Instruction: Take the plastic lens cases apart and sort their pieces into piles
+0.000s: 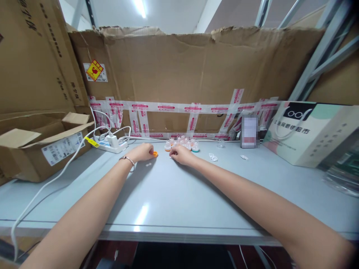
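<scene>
My left hand (144,152), with a bangle on its wrist, has its fingers closed on a small orange cap (155,154) at the tabletop. Two small white pieces (148,164) lie just below that hand. To the right, my right hand (181,154) is closed in a pinch low over the table. A bit of something white shows at its fingertips, too small to name. Right behind it stands a cluster of small clear plastic containers (183,141) with orange and teal bases, partly hidden by the hand.
Flat white pieces (213,157) lie right of my right hand, with another small white piece (244,157) farther over. A power strip (112,145), an open cardboard box (42,149), a phone (249,131), a printed carton (305,134) and a clear bottle (343,172) surround the grey table (174,201).
</scene>
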{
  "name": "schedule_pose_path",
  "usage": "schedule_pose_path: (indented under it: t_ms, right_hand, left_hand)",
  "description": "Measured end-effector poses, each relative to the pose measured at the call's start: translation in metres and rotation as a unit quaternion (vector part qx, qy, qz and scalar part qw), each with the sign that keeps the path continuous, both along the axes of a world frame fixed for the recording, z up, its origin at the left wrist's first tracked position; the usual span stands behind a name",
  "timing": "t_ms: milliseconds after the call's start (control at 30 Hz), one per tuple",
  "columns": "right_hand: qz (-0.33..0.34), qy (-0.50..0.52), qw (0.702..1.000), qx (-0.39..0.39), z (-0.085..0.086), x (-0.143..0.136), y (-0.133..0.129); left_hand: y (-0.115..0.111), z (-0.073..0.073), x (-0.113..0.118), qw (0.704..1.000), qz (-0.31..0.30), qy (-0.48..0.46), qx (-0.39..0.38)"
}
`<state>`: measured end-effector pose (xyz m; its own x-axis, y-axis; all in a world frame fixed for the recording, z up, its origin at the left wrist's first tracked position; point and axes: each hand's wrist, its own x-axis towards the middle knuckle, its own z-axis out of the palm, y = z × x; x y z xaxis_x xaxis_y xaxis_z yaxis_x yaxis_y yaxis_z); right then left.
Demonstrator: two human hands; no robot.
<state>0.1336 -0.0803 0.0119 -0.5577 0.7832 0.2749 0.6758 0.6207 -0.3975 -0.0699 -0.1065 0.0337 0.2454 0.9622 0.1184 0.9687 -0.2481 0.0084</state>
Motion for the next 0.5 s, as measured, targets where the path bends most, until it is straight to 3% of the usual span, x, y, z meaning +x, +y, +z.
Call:
schedule_pose_path:
  t_ms: [267, 400, 500]
  right_hand:
    - [-0.003, 0.017, 1.0, 0.001, -0.002, -0.012, 0.003]
    - [-0.009, 0.043, 0.999, 0.014, 0.0, 0.0, 0.001]
    - [-0.015, 0.073, 0.997, 0.022, 0.011, 0.018, -0.007]
  left_hand:
    - [-0.004, 0.011, -0.016, 0.998, 0.037, 0.028, -0.047]
    - [-0.003, 0.013, -0.022, 0.997, 0.04, 0.032, -0.057]
    - [0.001, 0.011, -0.028, 0.996, 0.049, 0.033, -0.062]
